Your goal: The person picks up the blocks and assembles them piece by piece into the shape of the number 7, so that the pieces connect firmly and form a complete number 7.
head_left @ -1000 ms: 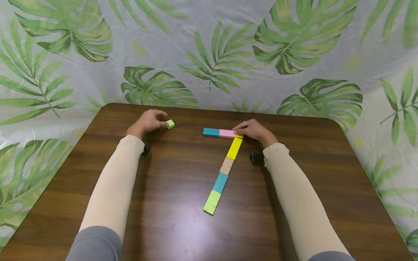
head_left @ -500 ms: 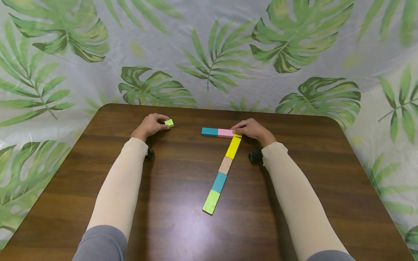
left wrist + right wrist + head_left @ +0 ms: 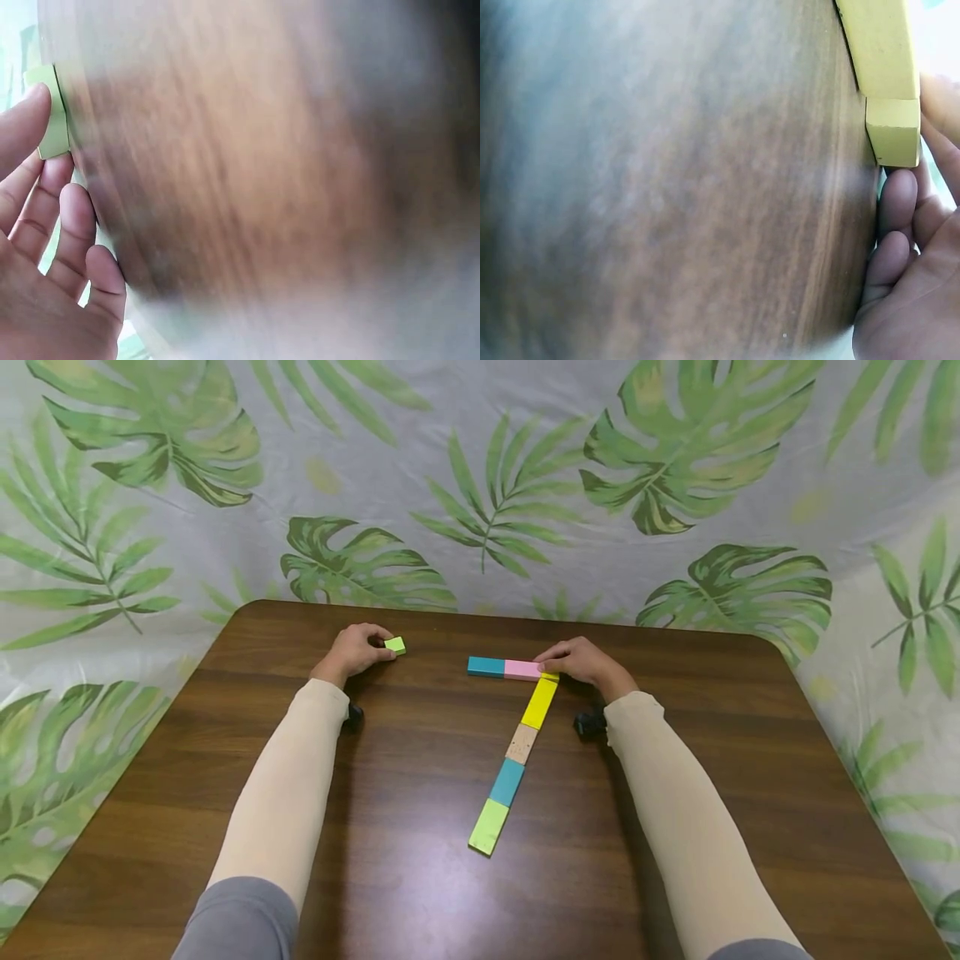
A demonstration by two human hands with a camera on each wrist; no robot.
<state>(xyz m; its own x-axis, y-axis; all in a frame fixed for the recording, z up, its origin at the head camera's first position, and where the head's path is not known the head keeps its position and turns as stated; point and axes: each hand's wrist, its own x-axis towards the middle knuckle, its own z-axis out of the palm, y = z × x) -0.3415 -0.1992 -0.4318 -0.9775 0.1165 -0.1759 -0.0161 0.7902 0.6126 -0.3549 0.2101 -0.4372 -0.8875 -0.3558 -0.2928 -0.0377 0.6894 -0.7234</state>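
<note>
My left hand (image 3: pixel 358 650) pinches a lime green block (image 3: pixel 395 646) between thumb and fingers, near the table's far left. In the left wrist view the thumb lies across one face of this green block (image 3: pixel 55 112). My right hand (image 3: pixel 585 662) pinches a small yellow block (image 3: pixel 551 676) at the corner where two rows of blocks meet. To its left lie a pink block (image 3: pixel 522 670) and a blue block (image 3: pixel 486 667). A longer yellow block (image 3: pixel 539 703) joins it in front; the right wrist view shows the small yellow block (image 3: pixel 894 131) with fingers behind it.
Continuing the slanted row toward me are a speckled wooden block (image 3: pixel 521 743), a teal block (image 3: pixel 507 782) and another lime green block (image 3: pixel 488 827). The brown table (image 3: pixel 405 877) ends at a leaf-patterned cloth (image 3: pixel 517 468). Both wrists wear black cameras.
My left hand has shifted slightly right around the lime green block, which has turned a little and moved barely rightward. The right hand and the rows of blocks have stayed in place.
</note>
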